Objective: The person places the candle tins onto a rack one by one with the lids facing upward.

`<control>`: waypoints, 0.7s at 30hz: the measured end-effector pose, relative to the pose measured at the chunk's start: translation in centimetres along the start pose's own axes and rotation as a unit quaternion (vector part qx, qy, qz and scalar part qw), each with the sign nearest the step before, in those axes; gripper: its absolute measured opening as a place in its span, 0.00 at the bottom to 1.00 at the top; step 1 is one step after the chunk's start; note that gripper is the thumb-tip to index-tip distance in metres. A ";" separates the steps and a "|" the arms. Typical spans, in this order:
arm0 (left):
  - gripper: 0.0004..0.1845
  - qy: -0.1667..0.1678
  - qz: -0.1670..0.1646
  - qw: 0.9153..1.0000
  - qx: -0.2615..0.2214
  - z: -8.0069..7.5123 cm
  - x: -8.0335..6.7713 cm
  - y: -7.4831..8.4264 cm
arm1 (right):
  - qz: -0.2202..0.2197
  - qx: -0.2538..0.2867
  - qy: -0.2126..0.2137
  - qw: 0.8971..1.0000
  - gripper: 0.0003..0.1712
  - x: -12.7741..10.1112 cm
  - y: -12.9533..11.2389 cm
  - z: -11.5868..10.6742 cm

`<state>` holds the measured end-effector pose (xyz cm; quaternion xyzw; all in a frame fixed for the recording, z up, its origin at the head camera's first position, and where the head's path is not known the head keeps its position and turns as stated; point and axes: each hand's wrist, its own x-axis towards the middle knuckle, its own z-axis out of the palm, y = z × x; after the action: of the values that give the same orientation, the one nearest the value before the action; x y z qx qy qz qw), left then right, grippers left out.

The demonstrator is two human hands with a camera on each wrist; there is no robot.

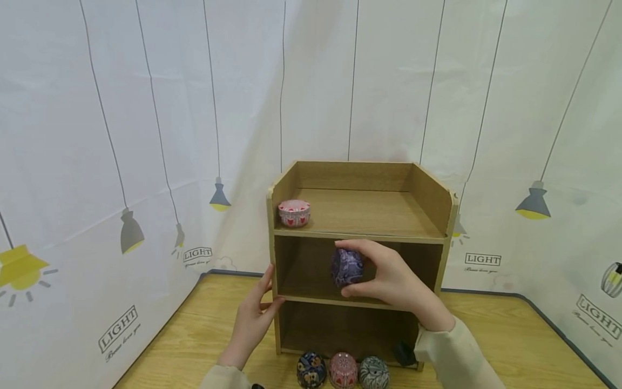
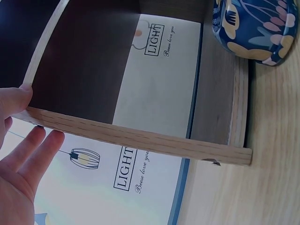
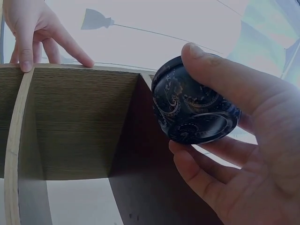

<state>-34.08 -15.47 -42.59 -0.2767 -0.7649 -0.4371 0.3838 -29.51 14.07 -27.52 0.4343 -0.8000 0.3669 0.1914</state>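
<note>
Up front, the right hand (image 1: 393, 278) grips a small purple patterned tin (image 1: 347, 267), thumb over the top and fingers curled beneath, holding it in front of the middle opening of a wooden three-tier shelf (image 1: 360, 234). The right wrist view shows what the head view cannot: the tin (image 3: 191, 104) is turned on its side, its dark paisley pattern and rimmed end plain to see, clear of the shelf boards. The left hand (image 1: 252, 319) lies open against the shelf's left side panel, fingers straight; the left wrist view shows the thumb on the panel's front edge and the fingers (image 2: 29, 154) outside it. Only the head view takes in the red-and-white heart tin (image 1: 293, 212) on the top tier's left end and three more tins on the wooden table (image 1: 194, 335) before the shelf: a dark blue floral tin (image 1: 311, 370), a pink tin (image 1: 343, 370) and a grey-green tin (image 1: 373, 373).
</note>
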 end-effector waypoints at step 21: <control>0.43 -0.001 -0.003 1.000 -0.004 0.0 0.0 -0.1 | 0.004 -0.019 0.014 1.000 0.45 1.2 -1.1 -1.0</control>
<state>-34.16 -15.51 -42.66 -0.2763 -0.7647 -0.4406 0.3804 -29.28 13.73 -25.64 0.4218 -0.8061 0.3585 0.2093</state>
